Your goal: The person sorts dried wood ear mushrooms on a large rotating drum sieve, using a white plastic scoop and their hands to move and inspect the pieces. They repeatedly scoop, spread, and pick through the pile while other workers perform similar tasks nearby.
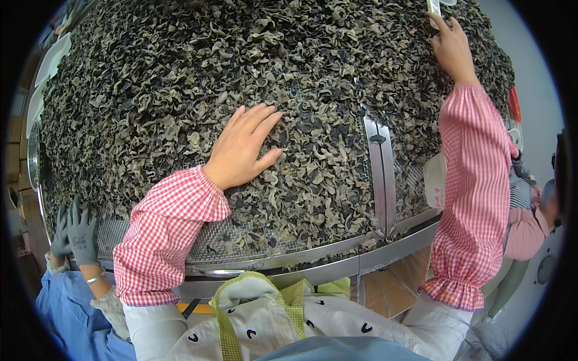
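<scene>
My left hand [244, 146] lies palm down, fingers spread, on a wide layer of dried black fungus pieces [307, 180]. Under the pieces, wire mesh [216, 246] shows near the front edge. My right hand [454, 52] reaches to the far right, its fingertips at a whitish object [434, 9] at the picture's top edge; whether it grips this object cannot be made out. Both forearms wear red-and-white checked sleeve covers.
Metal frame bars [381, 176] run between mesh trays. A white plastic container [435, 180] sits by my right sleeve. White trays [53, 58] stand at the far left. A co-worker's gloved hands [81, 234] are at the left edge; another person [526, 216] is at the right.
</scene>
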Tool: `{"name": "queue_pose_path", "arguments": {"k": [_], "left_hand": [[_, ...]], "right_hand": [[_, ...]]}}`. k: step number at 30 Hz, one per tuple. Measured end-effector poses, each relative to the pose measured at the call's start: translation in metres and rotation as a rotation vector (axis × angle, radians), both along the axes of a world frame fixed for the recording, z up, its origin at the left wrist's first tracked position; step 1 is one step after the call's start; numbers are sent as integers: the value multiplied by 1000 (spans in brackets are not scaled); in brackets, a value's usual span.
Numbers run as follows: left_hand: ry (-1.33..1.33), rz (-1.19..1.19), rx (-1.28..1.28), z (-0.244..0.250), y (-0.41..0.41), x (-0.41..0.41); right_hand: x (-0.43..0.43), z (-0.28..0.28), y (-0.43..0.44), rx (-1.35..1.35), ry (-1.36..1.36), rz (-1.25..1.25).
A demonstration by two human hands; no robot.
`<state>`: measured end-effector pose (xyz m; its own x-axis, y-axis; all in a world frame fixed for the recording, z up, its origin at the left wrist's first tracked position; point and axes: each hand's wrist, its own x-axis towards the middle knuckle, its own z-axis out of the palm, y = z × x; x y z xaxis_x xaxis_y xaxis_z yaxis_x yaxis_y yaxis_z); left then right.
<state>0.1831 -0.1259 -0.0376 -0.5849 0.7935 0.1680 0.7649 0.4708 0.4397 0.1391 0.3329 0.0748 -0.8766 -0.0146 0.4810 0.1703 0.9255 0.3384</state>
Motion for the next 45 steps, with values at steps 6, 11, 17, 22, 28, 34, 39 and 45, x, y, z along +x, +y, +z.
{"name": "queue_pose_path", "arguments": {"k": [6,11,17,22,28,34,39,45], "left_hand": [[2,-48,226,7,30,-6],[-123,-52,248,9,49,-9],[-10,-44,355,32,17,-10],[69,-111,251,83,-8,-17],[77,-142,148,113,-26,-28],[-3,332,131,190,-29,-111],[129,344,77,178,-42,-132],[298,-309,81,77,11,11]], "right_hand": [[-49,4,25,70,-129,-160],[-34,18,-10,-91,63,2],[50,100,-57,-401,253,170],[181,154,-60,-769,419,154],[317,203,-7,-376,310,82],[329,177,-69,-808,415,-69],[310,148,-112,-982,265,16],[312,82,-122,-1408,214,309]]}}
